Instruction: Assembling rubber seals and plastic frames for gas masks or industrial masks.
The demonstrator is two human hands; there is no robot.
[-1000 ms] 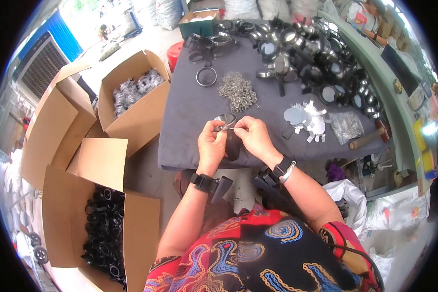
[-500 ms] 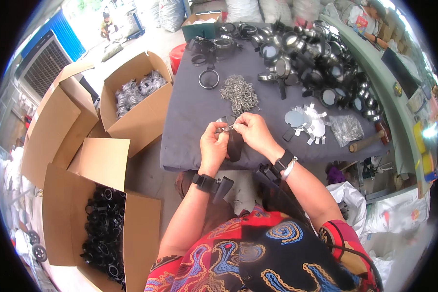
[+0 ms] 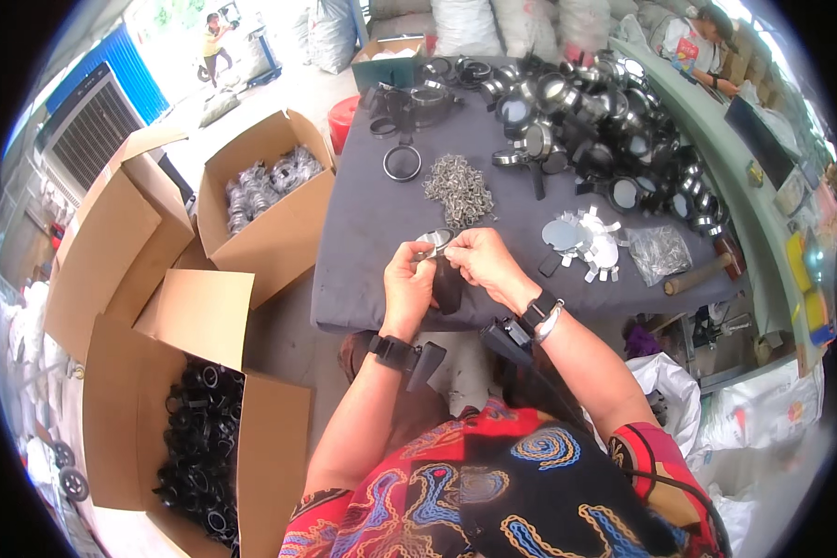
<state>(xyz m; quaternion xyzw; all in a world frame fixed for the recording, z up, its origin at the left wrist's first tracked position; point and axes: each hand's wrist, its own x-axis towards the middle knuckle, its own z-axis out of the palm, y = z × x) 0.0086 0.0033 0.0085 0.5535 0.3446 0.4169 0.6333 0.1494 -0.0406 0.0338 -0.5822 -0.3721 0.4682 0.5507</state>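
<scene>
Near the front edge of the table, my left hand [image 3: 407,286] is closed round a black-handled ring part [image 3: 448,286] with a shiny metal band. Its ring end points away from me and the handle hangs toward me. My right hand [image 3: 484,260] is pinched at the ring's right edge; whether a small piece sits between those fingertips is hidden. Just beyond the hands lies a heap of small silvery metal pieces [image 3: 458,189]. White and grey discs with tabs [image 3: 586,240] lie to the right of my right hand.
Many finished-looking black-and-metal ring parts [image 3: 567,121] pile up at the table's far right. A single ring [image 3: 402,163], a clear bag of metal bits [image 3: 658,254] and a wooden-handled tool [image 3: 693,279] lie nearby. Cardboard boxes [image 3: 274,409] stand left. Another person [image 3: 702,46] sits far right.
My right fingertips have shifted slightly at the ring, and more of its round face shows. The view has tipped slightly. The person in the far background now stands more upright.
</scene>
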